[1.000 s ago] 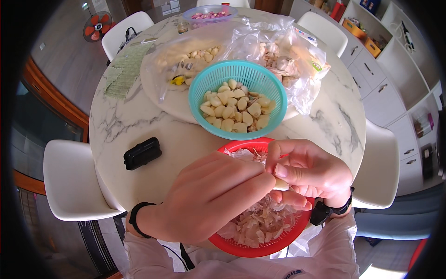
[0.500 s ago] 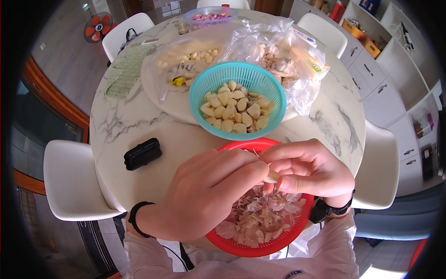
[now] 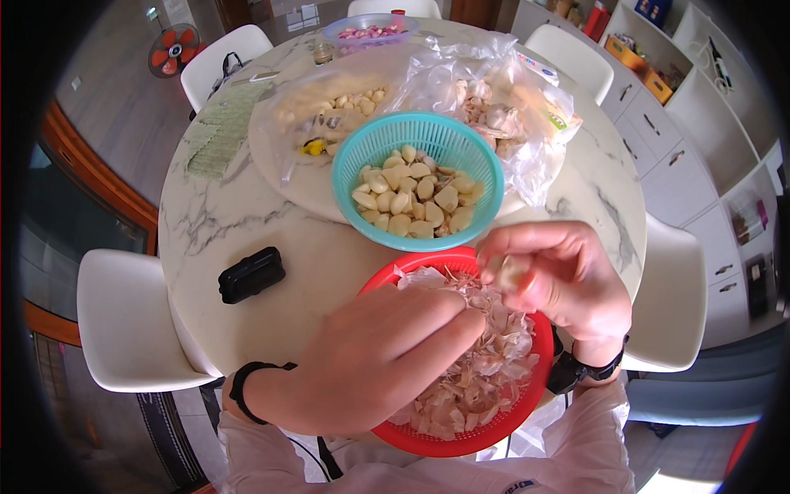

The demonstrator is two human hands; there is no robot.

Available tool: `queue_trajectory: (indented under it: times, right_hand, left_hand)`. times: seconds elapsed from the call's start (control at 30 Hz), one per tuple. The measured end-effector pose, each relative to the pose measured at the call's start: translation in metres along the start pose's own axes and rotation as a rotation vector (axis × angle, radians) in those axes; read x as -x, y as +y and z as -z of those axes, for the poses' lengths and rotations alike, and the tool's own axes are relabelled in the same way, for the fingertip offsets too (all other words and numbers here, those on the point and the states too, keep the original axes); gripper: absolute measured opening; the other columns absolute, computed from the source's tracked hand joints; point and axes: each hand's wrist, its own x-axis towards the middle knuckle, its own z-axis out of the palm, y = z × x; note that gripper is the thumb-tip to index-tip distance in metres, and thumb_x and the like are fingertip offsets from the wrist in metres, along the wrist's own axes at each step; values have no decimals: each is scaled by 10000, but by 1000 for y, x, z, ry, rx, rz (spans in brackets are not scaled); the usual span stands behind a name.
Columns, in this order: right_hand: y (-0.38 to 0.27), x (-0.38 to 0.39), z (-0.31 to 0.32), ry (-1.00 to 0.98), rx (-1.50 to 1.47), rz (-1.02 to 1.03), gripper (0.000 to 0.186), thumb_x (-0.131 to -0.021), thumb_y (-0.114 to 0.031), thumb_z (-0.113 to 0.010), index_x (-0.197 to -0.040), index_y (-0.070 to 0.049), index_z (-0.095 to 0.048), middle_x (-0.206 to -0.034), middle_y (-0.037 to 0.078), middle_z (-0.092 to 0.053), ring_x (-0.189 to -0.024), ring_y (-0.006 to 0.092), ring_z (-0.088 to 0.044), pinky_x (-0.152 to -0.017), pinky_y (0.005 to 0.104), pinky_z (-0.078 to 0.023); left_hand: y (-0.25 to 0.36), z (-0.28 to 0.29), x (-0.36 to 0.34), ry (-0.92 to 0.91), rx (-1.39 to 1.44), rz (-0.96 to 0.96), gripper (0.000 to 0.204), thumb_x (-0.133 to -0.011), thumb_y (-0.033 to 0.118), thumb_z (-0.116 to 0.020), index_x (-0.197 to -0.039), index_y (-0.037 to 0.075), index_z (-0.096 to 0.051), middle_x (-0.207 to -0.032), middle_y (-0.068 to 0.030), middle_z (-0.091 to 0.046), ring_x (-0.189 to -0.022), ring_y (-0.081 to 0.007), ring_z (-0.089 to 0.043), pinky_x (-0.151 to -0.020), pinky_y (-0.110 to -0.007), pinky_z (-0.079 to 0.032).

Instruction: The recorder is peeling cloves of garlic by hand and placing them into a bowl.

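My right hand point(image 3: 568, 280) pinches a pale garlic clove point(image 3: 513, 272) between thumb and fingers, above the right rim of a red basket point(image 3: 543, 362). Thin, papery garlic skins point(image 3: 461, 387) fill that basket. Over its left side is my left hand point(image 3: 370, 354), fingers closed together and pointing right; the fingertips are turned away, so whatever they grip is hidden. Just beyond, a turquoise basket point(image 3: 420, 122) holds many peeled garlic cloves point(image 3: 403, 193). Neither hand touches it.
Behind the turquoise basket lie a clear bag with cloves point(image 3: 354, 103) and a bag of whole garlic bulbs point(image 3: 498, 115). A black case point(image 3: 252, 274) and a green cloth point(image 3: 222, 132) rest at left. A bowl of pinkish pieces point(image 3: 370, 31) stands at the far edge.
My hands have come apart. The right one has moved up and right with the clove, while the left has dropped slightly, uncovering more skins in the red basket.
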Motion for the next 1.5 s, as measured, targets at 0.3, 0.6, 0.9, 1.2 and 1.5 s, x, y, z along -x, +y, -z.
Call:
queue_trajectory:
  times: [0.3,0.6,0.9,1.2,1.5]
  right_hand:
    - [-4,-3,3,-81,-8,-47,275,-852,-139,-543,-1059,41,-552,-879,93,-625,-679,92,-536,-599,210,-446]
    - [-10,1,-9,37,166,-58,316,-808,-173,-576,-889,133,-584,-779,153,-604,-580,114,-500,-522,211,-390]
    - [-9,7,-12,-120,215,-35,160,-825,-61,-570,-945,39,-605,-801,73,-616,-637,85,-535,-565,199,-437]
    - [-4,11,-15,-130,226,0,130,-823,-13,-553,-932,51,-584,-834,76,-594,-690,87,-521,-590,205,-421]
    - [1,10,-13,-149,381,144,120,-814,31,-538,-924,47,-581,-827,73,-590,-702,84,-514,-587,201,-388]
  left_hand:
    - [11,-1,3,7,53,219,239,-651,-61,-584,-879,8,-595,-903,-88,-598,-759,-251,-602,-621,-314,-487]
    - [12,4,-4,14,9,279,272,-648,-33,-649,-908,40,-618,-905,-86,-620,-729,-220,-619,-610,-267,-498]
    - [13,3,-5,256,151,219,236,-607,-6,-720,-820,43,-629,-779,-89,-635,-647,-198,-613,-570,-268,-491]
    - [5,3,-1,177,82,138,200,-612,1,-703,-790,56,-631,-748,-56,-619,-601,-173,-586,-515,-254,-463]
    - [6,-1,-4,180,33,146,176,-589,32,-707,-739,67,-621,-720,-25,-600,-568,-158,-543,-485,-247,-411]
